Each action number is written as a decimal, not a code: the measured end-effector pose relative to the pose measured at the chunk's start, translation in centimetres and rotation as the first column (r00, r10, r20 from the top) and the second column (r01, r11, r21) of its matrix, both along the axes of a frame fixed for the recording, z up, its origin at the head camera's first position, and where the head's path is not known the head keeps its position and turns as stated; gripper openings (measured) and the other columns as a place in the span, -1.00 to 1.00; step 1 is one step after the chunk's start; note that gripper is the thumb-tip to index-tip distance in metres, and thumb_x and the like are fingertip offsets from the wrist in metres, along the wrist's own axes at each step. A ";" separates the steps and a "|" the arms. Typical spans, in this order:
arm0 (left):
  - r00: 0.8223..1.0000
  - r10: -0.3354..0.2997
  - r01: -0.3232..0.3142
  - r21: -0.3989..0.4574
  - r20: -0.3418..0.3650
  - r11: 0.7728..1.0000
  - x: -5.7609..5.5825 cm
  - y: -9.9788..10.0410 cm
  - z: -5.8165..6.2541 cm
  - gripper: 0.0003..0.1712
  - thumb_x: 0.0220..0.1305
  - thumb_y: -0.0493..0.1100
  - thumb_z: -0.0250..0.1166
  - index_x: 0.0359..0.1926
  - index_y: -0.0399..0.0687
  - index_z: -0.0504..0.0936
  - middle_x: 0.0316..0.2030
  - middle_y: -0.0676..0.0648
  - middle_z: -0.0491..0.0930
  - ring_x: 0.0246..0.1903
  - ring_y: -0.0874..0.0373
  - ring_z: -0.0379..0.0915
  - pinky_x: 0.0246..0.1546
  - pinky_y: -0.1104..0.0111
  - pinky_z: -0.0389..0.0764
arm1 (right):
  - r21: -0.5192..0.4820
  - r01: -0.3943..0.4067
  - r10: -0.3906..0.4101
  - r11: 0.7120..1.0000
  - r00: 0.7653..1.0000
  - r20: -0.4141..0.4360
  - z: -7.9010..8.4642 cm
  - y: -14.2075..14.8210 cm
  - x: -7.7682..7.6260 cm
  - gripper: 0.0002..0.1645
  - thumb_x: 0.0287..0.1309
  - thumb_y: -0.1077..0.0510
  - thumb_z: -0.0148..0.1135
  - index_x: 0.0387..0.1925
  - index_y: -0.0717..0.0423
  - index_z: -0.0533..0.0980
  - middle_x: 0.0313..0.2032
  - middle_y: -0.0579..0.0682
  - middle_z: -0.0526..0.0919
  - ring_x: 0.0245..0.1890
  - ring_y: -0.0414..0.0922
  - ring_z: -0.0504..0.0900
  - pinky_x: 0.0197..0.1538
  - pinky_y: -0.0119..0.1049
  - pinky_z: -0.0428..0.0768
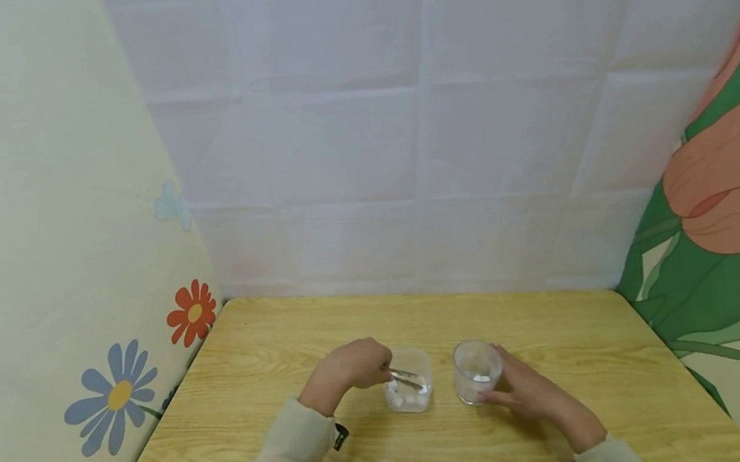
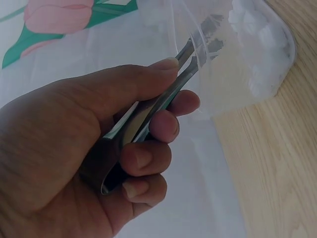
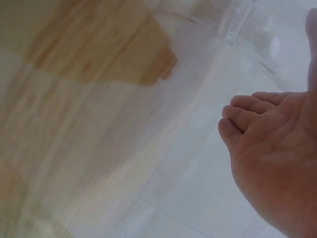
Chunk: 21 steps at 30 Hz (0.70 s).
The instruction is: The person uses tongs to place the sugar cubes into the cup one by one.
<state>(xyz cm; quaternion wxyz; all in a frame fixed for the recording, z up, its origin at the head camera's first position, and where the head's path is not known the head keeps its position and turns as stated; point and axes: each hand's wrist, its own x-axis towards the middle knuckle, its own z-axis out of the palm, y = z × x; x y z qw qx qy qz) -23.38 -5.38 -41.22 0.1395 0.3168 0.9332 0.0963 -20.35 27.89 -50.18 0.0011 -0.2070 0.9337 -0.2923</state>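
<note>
In the head view my left hand (image 1: 359, 364) reaches over a clear square plastic container (image 1: 418, 353) from its left side. It grips small metal tongs (image 2: 163, 96), thumb on one side and curled fingers on the other. Their toothed tips point into the container, the two arms slightly apart. White lumps (image 2: 262, 34) lie inside. Just to the right stands a clear round cup (image 1: 464, 359) with a little white showing low inside. My right hand (image 1: 525, 387) holds this cup from its right side, thumb at the front near the base and fingers behind.
Everything stands on a wood-grain table (image 1: 286, 328). A white creased sheet (image 1: 335, 145) hangs behind it. Flower-printed cloths rise at the left (image 1: 24, 257) and at the right (image 1: 732, 174). A bright reflection shows near the table's front.
</note>
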 end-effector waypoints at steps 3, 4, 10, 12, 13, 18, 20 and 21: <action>1.000 -0.008 0.007 -0.015 -0.017 1.000 0.0 0.2 0.0 -0.79 0.41 -0.09 0.32 -0.42 0.04 0.60 -0.56 0.16 0.49 -0.60 0.31 0.28 -0.53 0.43 0.37 | -0.006 -0.002 0.002 1.000 1.000 0.005 0.0 0.0 0.0 0.15 0.15 -0.25 0.41 0.48 0.36 0.14 0.40 0.46 0.26 0.42 0.49 0.12 0.33 0.41 0.17; 1.000 -0.011 0.010 -0.020 -0.024 1.000 0.0 0.3 0.0 -0.79 0.41 -0.09 0.32 -0.42 0.04 0.61 -0.56 0.16 0.49 -0.60 0.32 0.29 -0.53 0.44 0.38 | -0.005 -0.001 0.001 1.000 1.000 0.005 0.0 -0.1 0.0 0.15 0.15 -0.25 0.41 0.47 0.36 0.14 0.40 0.46 0.26 0.42 0.49 0.12 0.33 0.41 0.18; 0.999 -0.008 0.007 -0.048 -0.037 0.999 0.0 0.9 -0.2 -0.80 0.39 -0.08 0.34 -0.42 0.04 0.62 -0.56 0.16 0.50 -0.59 0.32 0.33 -0.53 0.43 0.41 | -0.003 0.000 0.000 1.000 1.000 0.000 0.0 -0.1 0.1 0.15 0.15 -0.25 0.41 0.48 0.36 0.14 0.40 0.44 0.27 0.42 0.48 0.13 0.33 0.41 0.19; 0.999 -0.008 0.006 -0.060 -0.038 0.998 0.0 1.0 -0.3 -0.80 0.39 -0.08 0.34 -0.41 0.04 0.62 -0.55 0.16 0.50 -0.59 0.32 0.34 -0.52 0.43 0.42 | -0.003 0.000 0.000 1.000 1.000 -0.001 0.0 -0.1 0.1 0.15 0.15 -0.26 0.40 0.48 0.35 0.14 0.40 0.44 0.27 0.42 0.48 0.13 0.33 0.41 0.19; 0.999 -0.009 0.006 -0.066 -0.042 0.998 0.0 1.1 -0.3 -0.80 0.39 -0.08 0.34 -0.41 0.04 0.62 -0.55 0.16 0.51 -0.58 0.32 0.35 -0.51 0.43 0.43 | -0.004 0.000 0.000 1.000 1.000 -0.003 0.1 -0.1 0.1 0.14 0.15 -0.25 0.41 0.48 0.35 0.14 0.40 0.44 0.27 0.41 0.49 0.13 0.33 0.41 0.19; 0.999 -0.020 0.016 -0.084 -0.049 0.996 0.1 1.4 -0.2 -0.82 0.37 -0.10 0.36 -0.40 0.02 0.64 -0.53 0.14 0.53 -0.57 0.31 0.37 -0.50 0.44 0.45 | -0.011 -0.009 0.009 1.000 1.000 -0.016 0.0 -0.1 0.1 0.13 0.15 -0.24 0.41 0.47 0.35 0.16 0.38 0.42 0.31 0.41 0.49 0.14 0.33 0.41 0.18; 0.999 -0.022 0.018 -0.085 -0.049 0.996 0.2 1.5 -0.2 -0.82 0.37 -0.10 0.36 -0.40 0.01 0.65 -0.53 0.14 0.54 -0.57 0.31 0.38 -0.49 0.44 0.45 | -0.013 -0.012 0.012 1.000 1.000 -0.022 0.0 -0.1 0.0 0.12 0.15 -0.23 0.42 0.46 0.35 0.16 0.37 0.42 0.32 0.40 0.49 0.15 0.33 0.41 0.18; 0.998 -0.023 0.018 -0.087 -0.050 0.996 0.2 1.5 -0.2 -0.83 0.37 -0.10 0.36 -0.40 0.01 0.66 -0.53 0.14 0.55 -0.57 0.32 0.37 -0.49 0.44 0.45 | -0.013 -0.013 0.013 1.000 1.000 -0.023 0.0 -0.1 0.0 0.12 0.14 -0.23 0.42 0.46 0.36 0.17 0.37 0.41 0.33 0.40 0.49 0.15 0.33 0.41 0.18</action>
